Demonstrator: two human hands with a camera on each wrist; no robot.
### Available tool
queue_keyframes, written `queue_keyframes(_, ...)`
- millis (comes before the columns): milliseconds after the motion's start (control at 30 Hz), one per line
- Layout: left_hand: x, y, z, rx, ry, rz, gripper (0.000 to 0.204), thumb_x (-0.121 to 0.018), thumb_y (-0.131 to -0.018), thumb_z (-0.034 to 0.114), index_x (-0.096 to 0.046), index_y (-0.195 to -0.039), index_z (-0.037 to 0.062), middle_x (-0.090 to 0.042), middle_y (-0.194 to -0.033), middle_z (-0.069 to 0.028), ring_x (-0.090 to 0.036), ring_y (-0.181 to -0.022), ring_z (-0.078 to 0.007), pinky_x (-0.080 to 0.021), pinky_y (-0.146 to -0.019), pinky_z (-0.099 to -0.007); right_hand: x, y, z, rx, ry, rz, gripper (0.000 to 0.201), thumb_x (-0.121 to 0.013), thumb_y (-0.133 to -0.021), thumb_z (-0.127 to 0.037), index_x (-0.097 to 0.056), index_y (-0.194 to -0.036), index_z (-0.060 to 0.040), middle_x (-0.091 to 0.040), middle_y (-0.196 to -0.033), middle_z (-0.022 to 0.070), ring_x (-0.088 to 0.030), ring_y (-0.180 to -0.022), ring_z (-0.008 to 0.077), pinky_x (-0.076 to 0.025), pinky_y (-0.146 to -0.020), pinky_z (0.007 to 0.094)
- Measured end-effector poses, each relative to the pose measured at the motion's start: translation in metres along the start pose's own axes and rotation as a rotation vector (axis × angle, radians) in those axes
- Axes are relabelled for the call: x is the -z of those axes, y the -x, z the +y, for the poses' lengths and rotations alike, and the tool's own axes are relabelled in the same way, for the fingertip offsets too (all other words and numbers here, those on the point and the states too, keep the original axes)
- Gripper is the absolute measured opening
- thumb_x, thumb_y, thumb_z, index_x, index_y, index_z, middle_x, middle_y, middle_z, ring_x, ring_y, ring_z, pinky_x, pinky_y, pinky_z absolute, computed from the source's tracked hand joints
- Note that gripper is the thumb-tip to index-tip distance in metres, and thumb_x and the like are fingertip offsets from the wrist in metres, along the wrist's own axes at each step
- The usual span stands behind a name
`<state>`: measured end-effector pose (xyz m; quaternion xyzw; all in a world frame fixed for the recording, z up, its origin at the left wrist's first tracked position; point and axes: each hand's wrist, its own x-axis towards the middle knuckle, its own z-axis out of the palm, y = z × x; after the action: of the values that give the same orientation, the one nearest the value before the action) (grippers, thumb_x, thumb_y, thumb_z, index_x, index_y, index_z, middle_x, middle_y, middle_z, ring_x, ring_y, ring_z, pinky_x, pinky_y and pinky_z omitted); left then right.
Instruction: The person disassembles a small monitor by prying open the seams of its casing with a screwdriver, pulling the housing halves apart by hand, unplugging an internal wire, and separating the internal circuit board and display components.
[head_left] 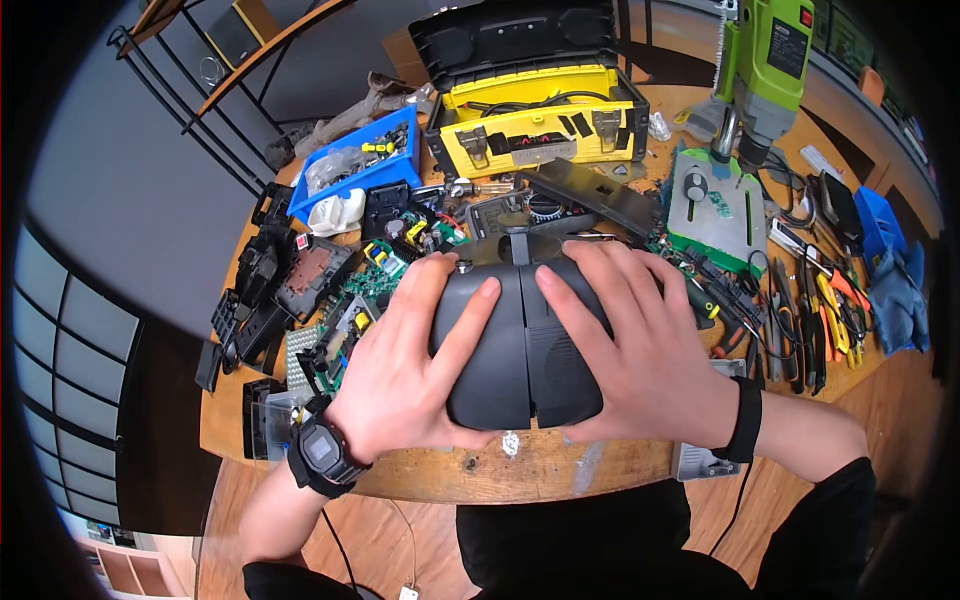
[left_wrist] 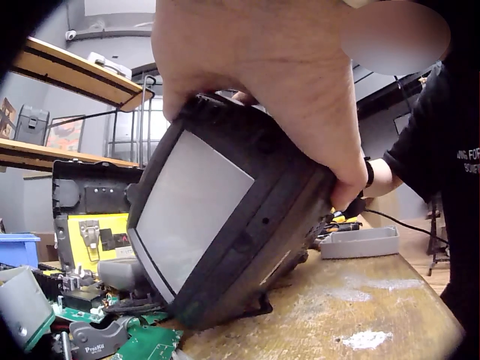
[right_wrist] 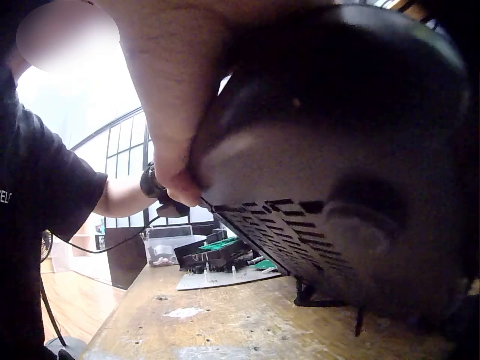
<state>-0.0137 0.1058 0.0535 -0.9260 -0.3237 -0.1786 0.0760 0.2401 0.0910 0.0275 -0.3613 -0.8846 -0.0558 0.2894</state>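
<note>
A bulky black plastic appliance housing, with a seam down its middle, is held tilted over the near part of the workbench. My left hand grips its left side, fingers spread over the top and thumb at the near lower edge. On the opposite side my right hand grips it the same way. A flat light-grey panel fills one side of the housing in the left wrist view. Rows of vent slots run along its lower face in the right wrist view.
Circuit boards and dark plastic parts crowd the left of the wooden workbench. Behind stand a blue bin and an open yellow-black toolbox. A green drill press and several hand tools occupy the right.
</note>
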Motion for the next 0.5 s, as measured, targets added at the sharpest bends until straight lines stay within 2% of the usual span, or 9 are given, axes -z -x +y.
queue_keyframes(67,-0.002,0.002,0.000,-0.020,-0.048,0.004,0.118,-0.088,-0.049,0.052,-0.041,-0.143,0.0005,-0.038,-0.137,-0.0360,-0.050,-0.120,-0.0522,-0.048,-0.096,-0.0537,0.000,0.000,0.000,-0.017,-0.020,-0.008,0.115,-0.089,-0.046,-0.043,-0.042,-0.142,-0.0038,-0.044,-0.134,0.0226,-0.044,-0.124,0.0381,-0.032,-0.099,0.0532)
queue_keyframes(100,-0.002,0.002,0.003,-0.018,-0.048,0.002,0.118,-0.088,-0.049,0.052,-0.041,-0.143,0.0005,-0.038,-0.137,-0.0360,-0.050,-0.120,-0.0522,-0.048,-0.096,-0.0537,0.001,0.000,0.001,-0.021,-0.028,-0.013,0.115,-0.089,-0.045,-0.043,-0.042,-0.142,-0.0031,-0.044,-0.134,0.0223,-0.045,-0.124,0.0381,-0.032,-0.099,0.0533)
queue_keyframes(167,0.000,0.000,0.010,0.066,0.034,0.029,0.115,-0.090,-0.043,0.036,-0.044,-0.144,0.0055,-0.040,-0.134,-0.0333,-0.049,-0.119,-0.0517,-0.051,-0.091,-0.0510,0.001,0.000,0.001,-0.024,-0.034,-0.015,0.116,-0.089,-0.045,-0.043,-0.042,-0.142,-0.0025,-0.044,-0.134,0.0220,-0.045,-0.124,0.0380,-0.032,-0.100,0.0533)
queue_keyframes(500,-0.004,0.009,0.010,0.020,0.070,0.032,0.115,-0.090,-0.039,0.036,-0.046,-0.141,0.0047,-0.041,-0.132,-0.0327,-0.048,-0.119,-0.0531,-0.049,-0.095,-0.0532,-0.002,0.009,0.001,0.029,0.010,0.001,0.117,-0.088,-0.044,-0.048,-0.042,-0.143,-0.0058,-0.045,-0.137,0.0220,-0.046,-0.123,0.0375,-0.032,-0.100,0.0548)
